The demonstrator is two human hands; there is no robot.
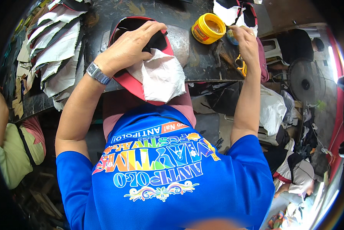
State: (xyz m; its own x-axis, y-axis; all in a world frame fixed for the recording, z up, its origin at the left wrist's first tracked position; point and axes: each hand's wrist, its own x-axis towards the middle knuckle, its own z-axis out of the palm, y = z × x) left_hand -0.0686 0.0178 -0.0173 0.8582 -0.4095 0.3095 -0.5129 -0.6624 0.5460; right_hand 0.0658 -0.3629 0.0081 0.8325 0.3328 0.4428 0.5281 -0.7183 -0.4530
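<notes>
My left hand (135,46) grips a red and black sewn piece (128,80), which looks like a shoe upper. Its fingers lie over the top edge, with the thumb beside a frayed white cloth flap (164,78). The piece leans over the table's near edge, toward my lap. At the right, my right hand (246,42) is raised with its fingers pinched together; what they hold is too small to make out. Just left of those fingers stands an open yellow tub (208,28) of brownish paste. Below the right hand lie scissors with yellow-orange handles (241,65).
A layered stack of white-lined pieces (59,50) covers the table's left end. Another white-lined piece (227,13) lies beyond the tub. A fan (306,82) and a white plastic bag (272,109) are at the right. Other people (17,153) sit at the left and lower right.
</notes>
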